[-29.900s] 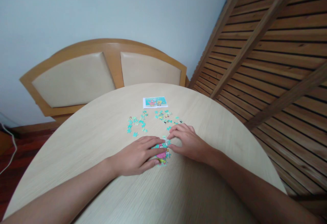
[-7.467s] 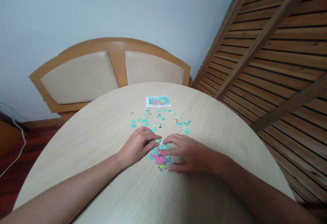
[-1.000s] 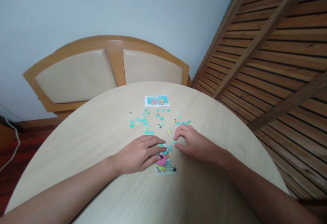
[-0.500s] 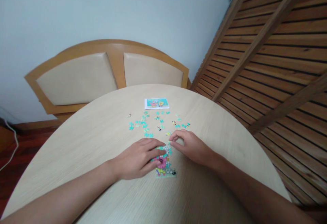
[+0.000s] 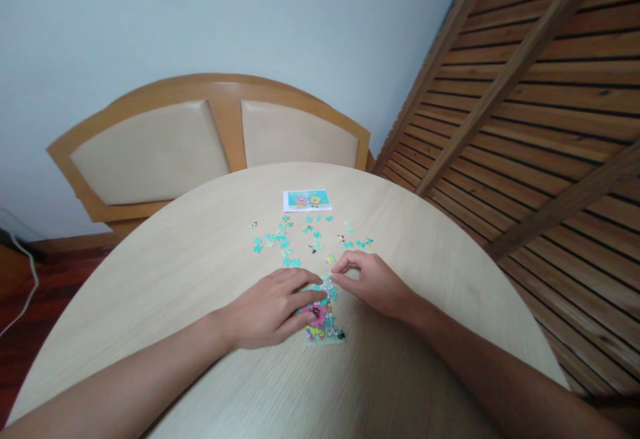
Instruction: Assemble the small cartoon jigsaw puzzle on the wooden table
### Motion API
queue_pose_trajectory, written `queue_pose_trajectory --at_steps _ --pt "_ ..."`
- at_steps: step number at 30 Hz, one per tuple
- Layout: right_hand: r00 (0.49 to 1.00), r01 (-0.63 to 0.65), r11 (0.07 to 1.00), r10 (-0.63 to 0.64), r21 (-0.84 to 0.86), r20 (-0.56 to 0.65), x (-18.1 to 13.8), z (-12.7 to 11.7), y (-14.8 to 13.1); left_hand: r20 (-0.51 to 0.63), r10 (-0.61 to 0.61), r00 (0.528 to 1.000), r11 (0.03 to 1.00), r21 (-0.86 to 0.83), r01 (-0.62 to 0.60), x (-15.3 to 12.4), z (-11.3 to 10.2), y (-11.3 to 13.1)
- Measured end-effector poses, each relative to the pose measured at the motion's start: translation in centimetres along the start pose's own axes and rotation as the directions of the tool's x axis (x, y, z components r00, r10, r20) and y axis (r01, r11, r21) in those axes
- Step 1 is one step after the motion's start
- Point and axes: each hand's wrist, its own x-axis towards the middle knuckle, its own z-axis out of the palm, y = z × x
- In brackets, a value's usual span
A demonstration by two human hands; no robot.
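Observation:
A partly joined jigsaw puzzle (image 5: 320,333) with a pink figure and a pale figure lies in front of me on the table. My left hand (image 5: 277,307) rests over its left side, fingers spread, covering part of the picture. At the puzzle's upper right edge, my right hand (image 5: 369,280) has thumb and index finger pinched on a small teal puzzle piece (image 5: 329,277), mostly hidden by the fingertips. Just beyond those fingertips lies a loose yellow piece (image 5: 330,260).
Loose teal puzzle pieces (image 5: 285,243) are scattered beyond my hands, with more pieces (image 5: 357,244) to the right. A picture card (image 5: 307,200) lies behind them. Across the round table (image 5: 165,279) stands a padded bench (image 5: 225,119); a slatted wooden screen (image 5: 525,92) is at right.
The right thumb and index finger have drawn closer together at the puzzle's upper edge. My left hand has hardly moved, and the view has shifted slightly.

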Motion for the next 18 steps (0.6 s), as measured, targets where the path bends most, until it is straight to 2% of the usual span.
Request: queue_pose_trajectory --at_steps 7,18 --pt "1.0 0.029 0.997 -0.029 -0.072 -0.006 0.0 0.4 0.1 0.006 0.003 1.0 1.0 0.022 -0.004 0.0 0.0 0.1" --pt "0.998 0.056 0.986 -0.057 -0.156 -0.006 0.1 0.4 0.4 0.02 -0.079 0.997 0.993 0.092 0.077 0.6 0.2 1.9"
